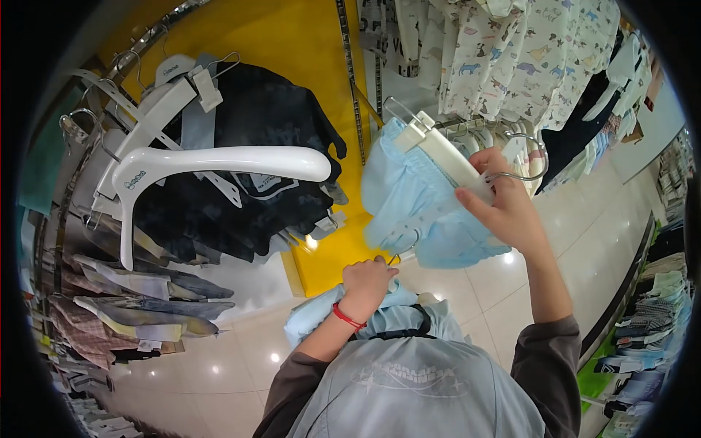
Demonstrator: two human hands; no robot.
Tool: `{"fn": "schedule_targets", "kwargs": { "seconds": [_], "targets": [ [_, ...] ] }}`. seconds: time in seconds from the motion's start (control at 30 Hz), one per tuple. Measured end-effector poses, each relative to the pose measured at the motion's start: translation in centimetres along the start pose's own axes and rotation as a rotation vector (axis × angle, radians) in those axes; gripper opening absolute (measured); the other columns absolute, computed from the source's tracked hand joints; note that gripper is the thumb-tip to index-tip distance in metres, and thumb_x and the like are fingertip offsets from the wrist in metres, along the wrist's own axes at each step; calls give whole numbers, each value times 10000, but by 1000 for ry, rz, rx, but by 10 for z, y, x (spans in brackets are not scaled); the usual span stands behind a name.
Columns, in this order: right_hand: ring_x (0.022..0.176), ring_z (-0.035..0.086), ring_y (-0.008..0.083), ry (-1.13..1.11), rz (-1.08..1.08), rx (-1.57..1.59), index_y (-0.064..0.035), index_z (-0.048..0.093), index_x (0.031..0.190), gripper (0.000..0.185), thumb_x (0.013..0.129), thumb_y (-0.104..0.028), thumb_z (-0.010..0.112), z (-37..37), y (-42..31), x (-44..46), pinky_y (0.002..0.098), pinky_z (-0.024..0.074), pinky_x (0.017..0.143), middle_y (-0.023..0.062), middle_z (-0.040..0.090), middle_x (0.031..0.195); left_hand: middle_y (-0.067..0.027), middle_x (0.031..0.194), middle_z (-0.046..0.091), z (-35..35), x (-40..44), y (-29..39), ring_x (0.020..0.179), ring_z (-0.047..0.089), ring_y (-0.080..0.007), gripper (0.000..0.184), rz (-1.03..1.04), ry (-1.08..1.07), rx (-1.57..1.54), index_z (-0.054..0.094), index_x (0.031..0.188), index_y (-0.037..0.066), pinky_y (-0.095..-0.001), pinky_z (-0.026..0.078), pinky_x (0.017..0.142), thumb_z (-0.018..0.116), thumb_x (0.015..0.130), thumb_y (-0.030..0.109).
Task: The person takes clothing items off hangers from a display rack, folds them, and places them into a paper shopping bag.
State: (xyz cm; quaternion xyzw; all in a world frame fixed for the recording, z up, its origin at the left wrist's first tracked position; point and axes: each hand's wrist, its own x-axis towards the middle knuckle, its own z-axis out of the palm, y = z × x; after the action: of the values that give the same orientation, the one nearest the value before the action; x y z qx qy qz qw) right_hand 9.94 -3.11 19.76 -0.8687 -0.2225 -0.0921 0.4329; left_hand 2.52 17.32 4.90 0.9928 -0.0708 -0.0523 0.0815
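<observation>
My right hand grips one end of a white clip hanger, thumb in front and fingers behind, beside its metal hook. Light blue shorts with a gathered waistband hang from this hanger. Lower down, my left hand, with a red cord at the wrist, is closed in a fist around a metal hanger hook; its curved end pokes out past the fingers. Beneath that fist a light blue garment hangs against my body, and the rest of its hanger is hidden.
Left, a white hanger juts out in front of dark garments on a rack. A yellow panel stands behind. Patterned white clothes hang at upper right. More clothes line the right edge, across the tiled floor.
</observation>
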Motion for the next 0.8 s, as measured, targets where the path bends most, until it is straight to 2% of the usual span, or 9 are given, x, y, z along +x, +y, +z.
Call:
{"fn": "schedule_targets", "kwargs": {
  "seconds": [0.13, 0.43, 0.63, 0.8],
  "targets": [
    [631, 578, 232, -35, 67, 9, -43, 455, 981, 303, 774, -172, 634, 5, 3, 1, 330, 442, 582, 117, 563, 733, -105, 625, 633, 5, -1, -1, 588, 637, -268, 411, -4, 9, 17, 623, 786, 79, -360, 465, 501, 535, 817, 480],
    [594, 580, 283, -36, 27, -99, -33, 455, 992, 335, 775, -212, 638, 9, 19, 4, 352, 445, 573, 160, 558, 693, -104, 624, 632, 8, -3, 0, 588, 637, -262, 414, 0, -11, 31, 623, 779, 85, -362, 465, 497, 535, 813, 488],
    [574, 583, 291, -104, 61, -76, -24, 454, 989, 359, 778, -254, 633, 17, 37, 4, 356, 445, 563, 156, 559, 663, -106, 626, 632, 7, -1, 8, 593, 638, -266, 420, 8, -24, 32, 623, 770, 83, -364, 468, 502, 534, 811, 492],
    [600, 600, 321, -65, 44, -57, -26, 456, 1003, 378, 777, -271, 633, 30, 37, -6, 372, 461, 573, 167, 577, 672, -110, 628, 632, 13, 2, 13, 598, 638, -268, 428, 34, -8, 12, 627, 772, 79, -367, 472, 510, 531, 812, 495]
  ]
}}
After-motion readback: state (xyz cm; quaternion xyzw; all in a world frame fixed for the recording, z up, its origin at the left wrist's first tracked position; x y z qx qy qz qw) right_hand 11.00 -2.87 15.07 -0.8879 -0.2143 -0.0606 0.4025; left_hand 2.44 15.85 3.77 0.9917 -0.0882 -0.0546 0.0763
